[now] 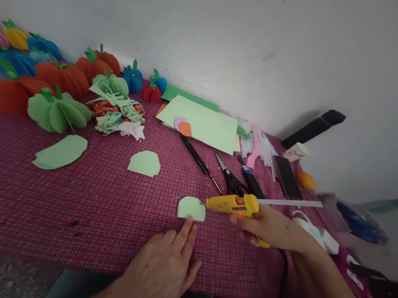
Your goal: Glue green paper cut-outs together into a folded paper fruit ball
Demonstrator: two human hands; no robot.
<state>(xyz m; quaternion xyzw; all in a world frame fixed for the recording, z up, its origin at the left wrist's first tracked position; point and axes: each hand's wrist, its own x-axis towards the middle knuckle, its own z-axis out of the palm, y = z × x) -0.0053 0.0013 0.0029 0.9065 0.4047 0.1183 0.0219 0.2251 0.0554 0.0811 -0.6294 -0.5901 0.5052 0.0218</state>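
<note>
My right hand (277, 227) grips a yellow hot glue gun (232, 203) with a long white glue stick (291, 202) poking out of its back. The gun's nozzle meets the right edge of a small pale green paper piece (188, 205) lying flat on the cloth. On that piece's near edge rest the outstretched fingertips of my left hand (166, 263), the thumb held apart. Two more lots of cut pale green paper lie to the left: a rounded piece (145, 163) and a larger stack (61, 152).
Folded paper pumpkins (59, 112) in several colours line the back left, beside paper scraps (118, 113). Green sheets (206, 123), a pen (195, 154), scissors (232, 177), a box cutter (252, 177), a phone (287, 177) and a paper cup (296, 152) lie farther back. A black cable (282, 279) hangs at the front right.
</note>
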